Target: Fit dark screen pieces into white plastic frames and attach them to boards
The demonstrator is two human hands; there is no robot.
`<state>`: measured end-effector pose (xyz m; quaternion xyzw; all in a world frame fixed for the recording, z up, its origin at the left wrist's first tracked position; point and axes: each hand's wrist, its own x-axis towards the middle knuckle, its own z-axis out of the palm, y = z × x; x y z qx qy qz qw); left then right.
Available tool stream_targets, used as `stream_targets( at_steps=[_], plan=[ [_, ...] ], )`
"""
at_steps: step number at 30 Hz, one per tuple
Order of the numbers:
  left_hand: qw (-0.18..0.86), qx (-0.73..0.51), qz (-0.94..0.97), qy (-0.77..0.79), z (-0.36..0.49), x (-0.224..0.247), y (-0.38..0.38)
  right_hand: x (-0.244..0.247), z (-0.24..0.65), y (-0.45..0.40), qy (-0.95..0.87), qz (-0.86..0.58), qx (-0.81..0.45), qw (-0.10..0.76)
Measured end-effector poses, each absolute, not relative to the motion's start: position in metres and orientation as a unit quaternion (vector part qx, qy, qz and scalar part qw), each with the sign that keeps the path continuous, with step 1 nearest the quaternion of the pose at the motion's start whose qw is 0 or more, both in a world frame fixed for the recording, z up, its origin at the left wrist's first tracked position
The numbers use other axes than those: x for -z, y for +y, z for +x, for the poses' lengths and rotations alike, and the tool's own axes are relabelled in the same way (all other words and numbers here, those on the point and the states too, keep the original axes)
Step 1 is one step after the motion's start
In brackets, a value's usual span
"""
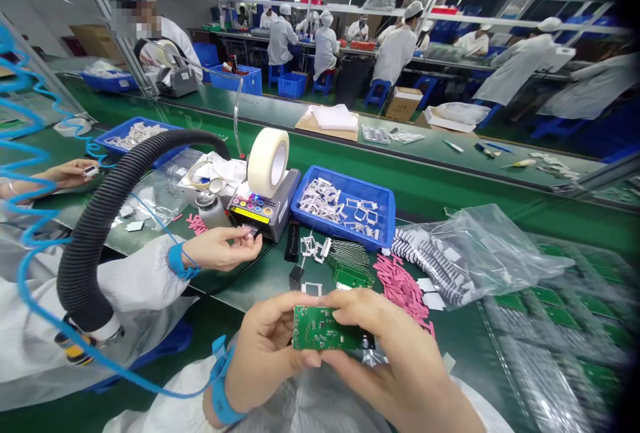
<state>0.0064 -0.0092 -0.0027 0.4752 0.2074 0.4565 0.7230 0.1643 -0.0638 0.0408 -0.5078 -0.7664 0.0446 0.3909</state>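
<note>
A green circuit board [320, 330] with small components is held between my two hands, over the near edge of the bench. My left hand [265, 343] grips its left end, thumb below and fingers along the top and behind. Around the right part of the same board closes my right hand [387, 340], its thumb and fingers covering that end. A blue wrist strap [223, 383] circles my left wrist. Just beyond the board lie a white rectangular frame [313, 289] and a stack of green boards [353, 276]. Whatever is behind the held board is hidden.
A blue tray [383, 220] holds white frames. Pink strips [403, 290] and a plastic bag [480, 253] lie to the right, near bagged boards [555, 313]. A co-worker's hand [225, 246] touches the tape dispenser [267, 213]. A black hose [90, 240] arches at left.
</note>
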Motion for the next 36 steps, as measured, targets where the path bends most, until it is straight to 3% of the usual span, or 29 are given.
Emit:
stream_targets(
  at_steps=[11, 26, 36],
  plan=[
    [0.598, -0.488, 0.597, 0.218, -0.003, 0.0, -0.004, -0.041, 0.163, -0.062, -0.771, -0.493, -0.037, 0.401],
    [0.652, -0.469, 0.562, 0.197, -0.002, 0.007, -0.006, -0.023, 0.157, -0.065, -0.688, -0.479, -0.16, 0.521],
    [0.56, -0.474, 0.639, 0.232, -0.006, 0.01, -0.003, -0.043, 0.162, -0.058, -0.789, -0.46, -0.039, 0.405]
  ],
)
